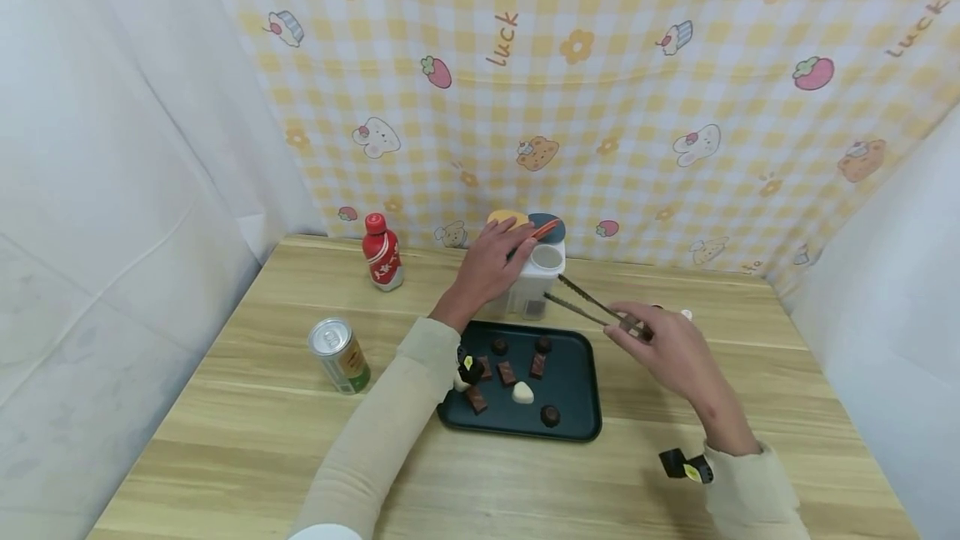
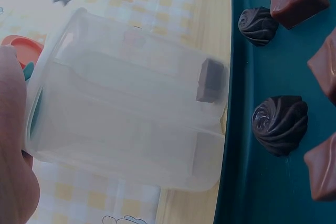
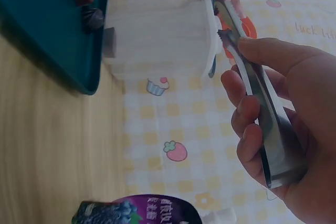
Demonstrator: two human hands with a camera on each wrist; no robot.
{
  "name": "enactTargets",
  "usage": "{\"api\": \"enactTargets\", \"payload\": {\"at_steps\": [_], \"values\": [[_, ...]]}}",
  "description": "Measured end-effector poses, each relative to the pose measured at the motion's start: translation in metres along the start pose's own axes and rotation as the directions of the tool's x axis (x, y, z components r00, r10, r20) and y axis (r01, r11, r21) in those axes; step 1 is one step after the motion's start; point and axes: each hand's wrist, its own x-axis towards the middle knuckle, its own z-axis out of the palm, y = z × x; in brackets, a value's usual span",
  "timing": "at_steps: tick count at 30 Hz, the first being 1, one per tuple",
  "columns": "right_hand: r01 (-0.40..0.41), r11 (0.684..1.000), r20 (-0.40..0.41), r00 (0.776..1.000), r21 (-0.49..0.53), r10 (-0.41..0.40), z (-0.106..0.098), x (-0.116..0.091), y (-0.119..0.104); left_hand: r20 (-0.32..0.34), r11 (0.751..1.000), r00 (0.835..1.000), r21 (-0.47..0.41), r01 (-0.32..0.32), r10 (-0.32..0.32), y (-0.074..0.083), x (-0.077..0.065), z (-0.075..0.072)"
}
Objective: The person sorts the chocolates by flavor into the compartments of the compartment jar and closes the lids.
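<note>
A translucent plastic container [image 1: 538, 280] with coloured flap lids stands behind a dark tray [image 1: 576, 373]. My left hand [image 1: 491, 261] rests over its top, fingers stretched across the lids. One round opening [image 1: 547, 257] at the front right is uncovered. Inside the container, at the bottom, lies a brown chocolate block [image 2: 210, 81]. My right hand [image 1: 660, 348] holds metal tongs [image 1: 592, 300], their tips apart and beside the container's top right, with nothing between them. On the tray lie brown rectangular chocolates [image 1: 537, 366], dark swirled chocolates [image 2: 280, 124] and a white piece [image 1: 522, 392].
A red bottle [image 1: 383, 255] stands at the back left, and a can [image 1: 341, 355] is nearer, left of the tray. In the right wrist view, a purple pouch [image 3: 160, 211] with berries printed on it lies at the bottom edge. A patterned curtain [image 1: 585, 107] hangs behind the table.
</note>
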Motion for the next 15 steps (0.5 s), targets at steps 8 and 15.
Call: {"api": "enactTargets", "payload": {"at_steps": [8,15], "values": [[0.046,0.999,0.095,0.994,0.006,-0.046,0.007,-0.025,0.004,0.01,1.0,1.0,0.015,0.008,-0.008,0.001,0.0,-0.001],[-0.002,0.999,0.199,0.98,0.051,-0.008,0.018,-0.036,0.012,0.013,1.0,1.0,0.019,0.016,-0.016,0.001,0.0,-0.001]]}}
